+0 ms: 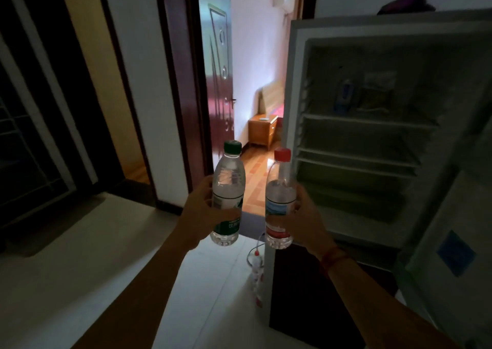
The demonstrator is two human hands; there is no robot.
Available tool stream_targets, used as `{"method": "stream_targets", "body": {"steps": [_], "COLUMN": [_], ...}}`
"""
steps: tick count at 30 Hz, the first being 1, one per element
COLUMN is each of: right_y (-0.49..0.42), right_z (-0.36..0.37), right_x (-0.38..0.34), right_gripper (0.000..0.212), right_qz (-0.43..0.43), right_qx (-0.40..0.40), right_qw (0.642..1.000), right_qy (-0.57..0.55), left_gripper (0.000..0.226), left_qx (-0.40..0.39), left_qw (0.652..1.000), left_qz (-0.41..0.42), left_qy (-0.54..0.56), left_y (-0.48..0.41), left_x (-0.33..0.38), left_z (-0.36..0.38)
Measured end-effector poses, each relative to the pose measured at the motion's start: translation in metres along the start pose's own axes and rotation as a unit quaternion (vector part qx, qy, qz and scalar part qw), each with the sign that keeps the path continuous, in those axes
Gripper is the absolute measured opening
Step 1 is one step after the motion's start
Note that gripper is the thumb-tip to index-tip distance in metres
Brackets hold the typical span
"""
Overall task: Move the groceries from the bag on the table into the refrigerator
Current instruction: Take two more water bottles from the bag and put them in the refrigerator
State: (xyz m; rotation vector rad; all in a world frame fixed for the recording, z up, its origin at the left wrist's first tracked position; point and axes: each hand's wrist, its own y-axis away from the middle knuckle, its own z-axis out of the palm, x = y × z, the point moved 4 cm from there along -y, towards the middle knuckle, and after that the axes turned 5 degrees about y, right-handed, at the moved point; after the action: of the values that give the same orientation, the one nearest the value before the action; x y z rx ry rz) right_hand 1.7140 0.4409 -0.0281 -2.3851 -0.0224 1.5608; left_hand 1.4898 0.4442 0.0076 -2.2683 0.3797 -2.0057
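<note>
My left hand (199, 213) grips a clear water bottle with a green cap and green label (229, 186), held upright. Beside it, my right hand (306, 215) grips a clear water bottle with a red cap and a blue and red label (279, 189), also upright. Both bottles are in front of me, just left of the open refrigerator (295, 82). Its upper compartment stands open and dark, with several white shelves (367, 122). A small bottle and a packet (375, 93) rest on the top shelf. The bag and table are out of view.
The refrigerator door (452, 242) hangs open at the right, with a blue sticker on it. A white cable and power strip (257, 266) lie on the pale floor by the fridge's left corner. Beyond, an open dark red door (215, 69) leads to a lit room with a wooden nightstand (262, 130).
</note>
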Motion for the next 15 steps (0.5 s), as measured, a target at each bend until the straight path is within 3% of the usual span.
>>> {"method": "stream_targets", "body": {"steps": [8, 15], "right_y": [-0.073, -0.086], "right_z": [-0.054, -0.115], "right_x": [0.050, 0.099], "right_gripper": [0.071, 0.066], "right_qz": [0.091, 0.143], "right_qx": [0.082, 0.231], "right_qw": [0.993, 0.961], "right_qy": [0.002, 0.054], "left_gripper": [0.076, 0.069], "left_qx": [-0.130, -0.272], "left_qw": [0.991, 0.961], "left_qz": [-0.008, 0.013], "left_qy": [0.034, 0.053], "left_y": [-0.133, -0.209], "left_x": [-0.031, -0.059], "left_z": [0.083, 0.182]}}
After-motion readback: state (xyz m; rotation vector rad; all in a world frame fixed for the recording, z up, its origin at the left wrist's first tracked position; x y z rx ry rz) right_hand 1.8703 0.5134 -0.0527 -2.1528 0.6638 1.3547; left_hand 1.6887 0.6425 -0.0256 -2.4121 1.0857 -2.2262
